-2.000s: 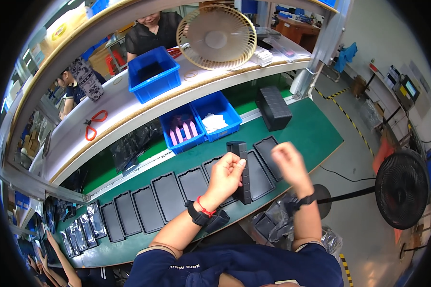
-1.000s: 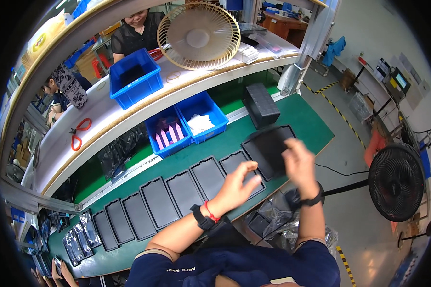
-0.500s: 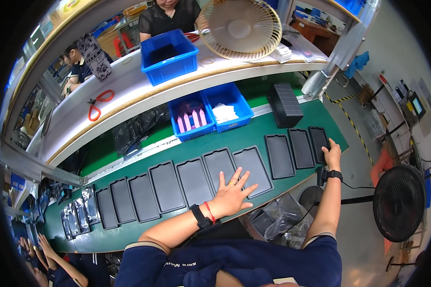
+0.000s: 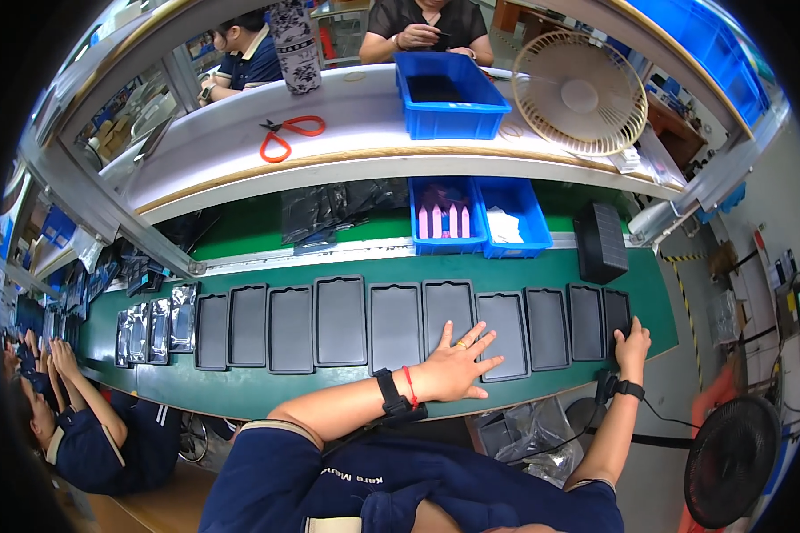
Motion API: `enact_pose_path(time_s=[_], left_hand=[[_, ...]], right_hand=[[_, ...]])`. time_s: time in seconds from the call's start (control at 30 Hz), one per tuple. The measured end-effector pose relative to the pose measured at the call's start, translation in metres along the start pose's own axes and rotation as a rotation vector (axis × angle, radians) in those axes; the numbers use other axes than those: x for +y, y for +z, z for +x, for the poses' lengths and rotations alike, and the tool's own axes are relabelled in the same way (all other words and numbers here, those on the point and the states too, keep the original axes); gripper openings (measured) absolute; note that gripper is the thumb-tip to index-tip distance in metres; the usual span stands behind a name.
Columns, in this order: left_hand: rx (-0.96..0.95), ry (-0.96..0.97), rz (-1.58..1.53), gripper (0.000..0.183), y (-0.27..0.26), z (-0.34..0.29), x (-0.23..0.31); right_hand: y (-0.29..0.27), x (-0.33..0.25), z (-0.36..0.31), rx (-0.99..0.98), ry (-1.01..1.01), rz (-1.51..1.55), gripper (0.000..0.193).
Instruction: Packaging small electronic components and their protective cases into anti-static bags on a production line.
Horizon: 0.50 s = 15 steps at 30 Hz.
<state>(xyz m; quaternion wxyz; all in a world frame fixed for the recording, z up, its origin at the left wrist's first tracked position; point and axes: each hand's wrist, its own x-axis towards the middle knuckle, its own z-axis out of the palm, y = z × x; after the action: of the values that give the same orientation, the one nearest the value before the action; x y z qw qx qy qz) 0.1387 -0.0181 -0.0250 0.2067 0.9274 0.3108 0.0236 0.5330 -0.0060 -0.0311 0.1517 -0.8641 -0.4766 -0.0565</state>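
Note:
A row of several shallow black trays [image 4: 340, 322] lies across the green table. My left hand [image 4: 458, 366] is open with fingers spread, over the front ends of two grey-black trays right of the middle; a ring, a red cord and a black wristband show on it. At the row's right end, my right hand [image 4: 632, 345] has its thumb on the near right corner of the last narrow black tray [image 4: 617, 309] and its fingers curled at the outer edge. The undersides of its fingers are hidden.
Packaged flat pieces [image 4: 158, 329] lie left of the trays. Behind stand blue bins [image 4: 514, 233] and a black stack [image 4: 603, 244]. The shelf holds red-handled scissors [image 4: 280, 140], a blue crate [image 4: 458, 120] and a fan [image 4: 580, 96]. Co-workers sit beyond and at left; a black fan [image 4: 733, 462] stands right.
My view has turned, so the scene sits further right and more level, and more of the co-worker at left shows. My hands stay near the same trays.

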Motion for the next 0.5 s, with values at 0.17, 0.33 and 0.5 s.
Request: enact_pose_path(time_s=[0.17, 0.33, 0.5], left_hand=[[0.173, 0.028, -0.089, 0.064, -0.006, -0.021, 0.000], [0.250, 0.136, -0.157, 0.052, -0.015, -0.045, -0.002], [0.388, -0.007, -0.116, 0.043, -0.026, -0.094, -0.017]], right_hand=[[-0.054, -0.141, -0.016, 0.182, -0.611, 0.318, 0.043], [-0.040, -0.315, -0.012, -0.162, -1.059, 0.298, 0.030], [0.017, -0.396, 0.014, -0.325, -0.988, -0.055, 0.040]])
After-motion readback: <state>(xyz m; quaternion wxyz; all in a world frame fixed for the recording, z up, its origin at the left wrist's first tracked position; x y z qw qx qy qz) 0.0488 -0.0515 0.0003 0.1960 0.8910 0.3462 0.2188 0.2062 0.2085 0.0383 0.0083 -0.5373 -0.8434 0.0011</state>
